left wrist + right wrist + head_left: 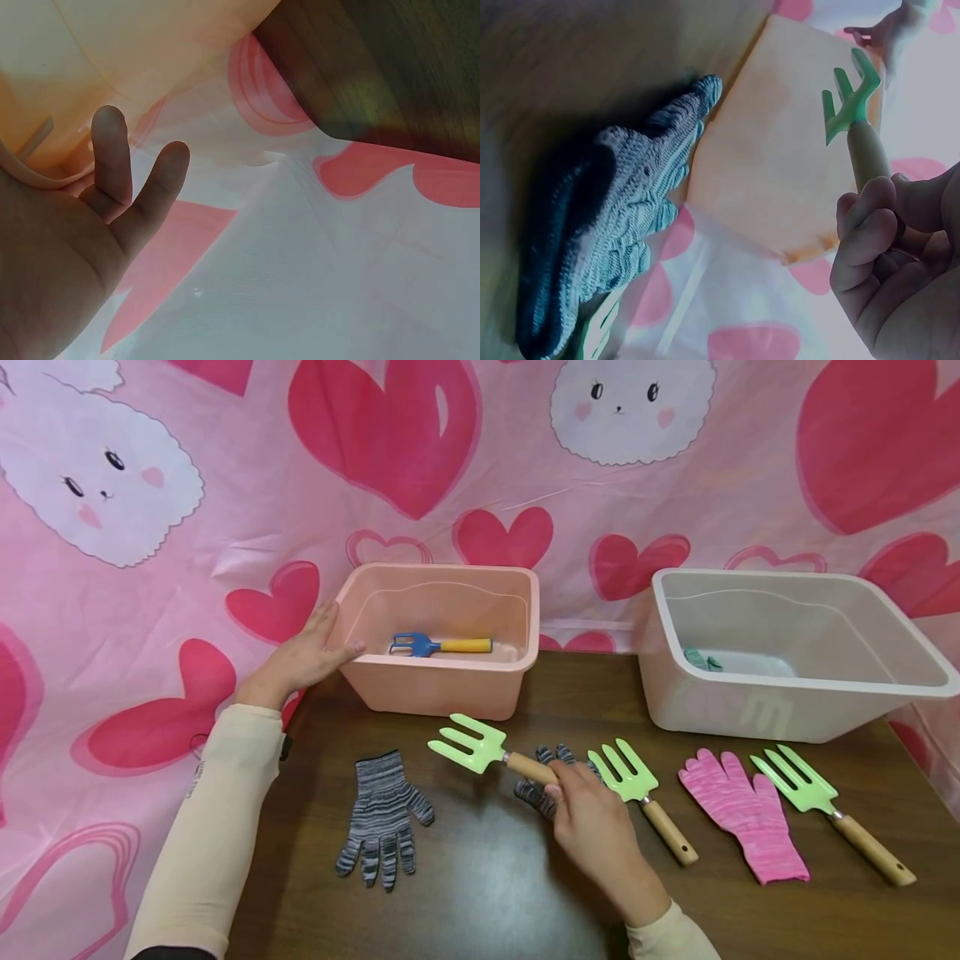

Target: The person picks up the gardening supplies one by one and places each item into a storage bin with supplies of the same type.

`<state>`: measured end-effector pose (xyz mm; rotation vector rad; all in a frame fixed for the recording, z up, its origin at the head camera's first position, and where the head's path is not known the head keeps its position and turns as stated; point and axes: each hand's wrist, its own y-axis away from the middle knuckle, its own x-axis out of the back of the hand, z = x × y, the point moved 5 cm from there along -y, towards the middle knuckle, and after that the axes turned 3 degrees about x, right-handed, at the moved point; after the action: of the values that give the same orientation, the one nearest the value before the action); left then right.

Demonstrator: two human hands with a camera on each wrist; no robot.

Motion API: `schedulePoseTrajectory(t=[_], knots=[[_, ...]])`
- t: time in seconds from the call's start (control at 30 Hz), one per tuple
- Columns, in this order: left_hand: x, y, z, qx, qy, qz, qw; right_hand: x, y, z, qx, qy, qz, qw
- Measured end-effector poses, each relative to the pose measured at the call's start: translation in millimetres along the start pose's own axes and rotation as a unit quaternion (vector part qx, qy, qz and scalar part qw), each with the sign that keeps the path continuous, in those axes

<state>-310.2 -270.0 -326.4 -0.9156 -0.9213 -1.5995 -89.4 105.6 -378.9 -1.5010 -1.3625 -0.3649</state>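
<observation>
We read no writing anywhere; our right hand (596, 827) has its fingers clamped on the fork (487, 750) handle above the desk (480, 877), half hiding a striped glove (542, 785); left hand (303, 656), fingers relaxed, rests on the pink bin (442, 681)

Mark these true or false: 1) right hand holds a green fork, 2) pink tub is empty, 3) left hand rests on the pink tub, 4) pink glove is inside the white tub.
1) True: the right hand grips the wooden handle of a green fork.
2) False: the pink tub holds a blue fork with a yellow handle.
3) True: the left hand lies against its left rim.
4) False: the pink glove lies on the table, in front of the white tub.
</observation>
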Motion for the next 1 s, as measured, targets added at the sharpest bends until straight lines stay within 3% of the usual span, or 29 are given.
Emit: schedulePoseTrajectory(t=[0.3, 1.0], knots=[[0.2, 0.6, 1.1, -0.003, -0.004, 0.0, 1.0, 9.7, -4.1, -2.1, 0.024, 0.002, 0.032, 0.999], [-0.1, -0.5, -1.1, 0.004, -0.004, 0.001, 1.0, 25.0, -14.3, -1.1, 0.02, -0.01, 0.033, 0.999]])
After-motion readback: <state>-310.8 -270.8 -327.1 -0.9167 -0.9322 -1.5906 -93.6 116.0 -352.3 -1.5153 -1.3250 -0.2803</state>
